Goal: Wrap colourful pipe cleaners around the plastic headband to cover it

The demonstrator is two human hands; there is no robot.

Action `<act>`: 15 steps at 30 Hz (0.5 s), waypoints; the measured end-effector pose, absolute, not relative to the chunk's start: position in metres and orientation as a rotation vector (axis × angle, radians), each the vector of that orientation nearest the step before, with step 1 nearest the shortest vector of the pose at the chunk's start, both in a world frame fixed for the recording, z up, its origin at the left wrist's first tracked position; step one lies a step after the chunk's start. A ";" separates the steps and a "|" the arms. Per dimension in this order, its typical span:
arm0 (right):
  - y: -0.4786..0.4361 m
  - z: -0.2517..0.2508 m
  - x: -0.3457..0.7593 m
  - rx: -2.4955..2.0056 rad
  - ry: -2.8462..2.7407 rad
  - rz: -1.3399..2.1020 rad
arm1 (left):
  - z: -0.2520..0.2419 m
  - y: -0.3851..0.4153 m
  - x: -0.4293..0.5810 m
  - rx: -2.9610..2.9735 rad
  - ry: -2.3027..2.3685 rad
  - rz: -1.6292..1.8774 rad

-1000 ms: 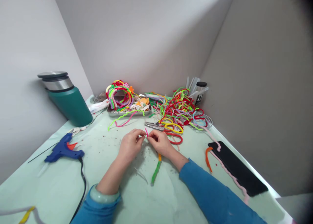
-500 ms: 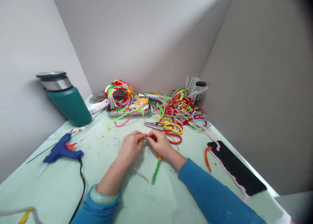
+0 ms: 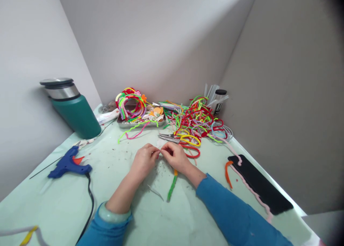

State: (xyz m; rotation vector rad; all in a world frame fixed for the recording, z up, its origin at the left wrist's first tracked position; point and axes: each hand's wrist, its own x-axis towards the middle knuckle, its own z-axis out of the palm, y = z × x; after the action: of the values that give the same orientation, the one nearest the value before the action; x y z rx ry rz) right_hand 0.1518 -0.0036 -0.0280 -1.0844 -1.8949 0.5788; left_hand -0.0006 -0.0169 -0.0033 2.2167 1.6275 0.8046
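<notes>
My left hand [image 3: 143,161] and my right hand [image 3: 176,156] meet fingertip to fingertip over the middle of the pale green table [image 3: 129,217]. Both pinch a small pink pipe cleaner piece, almost wholly hidden between the fingers. A green and orange pipe cleaner stem [image 3: 172,186] hangs down from under my right hand onto the table. Scissors with red handles [image 3: 179,141] lie just beyond my hands. A thin clear strip [image 3: 156,192] rests below my left hand.
A heap of coloured pipe cleaners [image 3: 200,122] and a metal tray [image 3: 139,123] of craft bits sit at the back. A blue glue gun [image 3: 68,164] with a black cord lies left, near a green flask [image 3: 73,108]. A black phone [image 3: 259,183] lies right.
The upright pink tip seen between my fingers a second ago has disappeared into the pinch. Both hands stay in nearly the same place.
</notes>
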 end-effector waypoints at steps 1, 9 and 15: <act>-0.004 -0.028 0.152 -1.087 -1.895 0.581 | -0.003 -0.017 0.000 2.189 1.623 0.792; -0.005 -0.025 0.153 -1.031 -1.924 0.629 | 0.003 -0.018 0.000 1.840 1.498 0.688; -0.005 -0.025 0.154 -1.010 -1.937 0.668 | 0.002 -0.020 0.000 1.626 1.375 0.687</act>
State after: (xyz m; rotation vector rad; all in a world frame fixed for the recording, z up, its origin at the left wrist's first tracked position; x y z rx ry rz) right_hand 0.1535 -0.0051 -0.0252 -1.0098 -1.9370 0.6681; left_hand 0.0000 -0.0198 0.0018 1.6258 1.3747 0.6873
